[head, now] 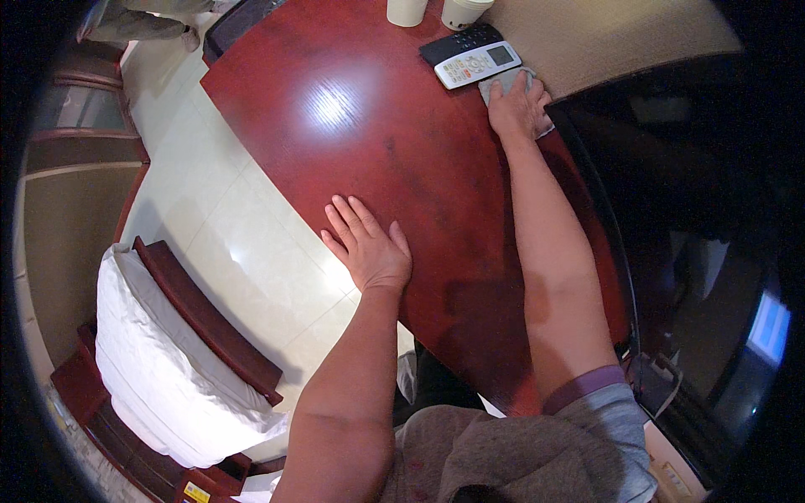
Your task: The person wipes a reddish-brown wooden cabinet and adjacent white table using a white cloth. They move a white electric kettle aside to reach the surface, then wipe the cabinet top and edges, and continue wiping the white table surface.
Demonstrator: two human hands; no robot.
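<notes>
My right hand (519,108) presses a folded grey cloth (497,83) onto the reddish-brown wooden desk (434,163), close to the wall and the black television's edge. Beside the cloth lies a white remote control (478,65) with a small display, partly over a black one (462,41). My left hand (371,251) rests palm down near the desk's left edge, its fingers spread and nothing in it. Part of the cloth is hidden under my right hand.
Two paper cups (405,11) (465,12) stand by the wall. A large television (666,188) borders the desk's right side. A bed with white bedding (170,358) is at the lower left, across the tiled floor (251,232). Another person's leg (138,25) shows at upper left.
</notes>
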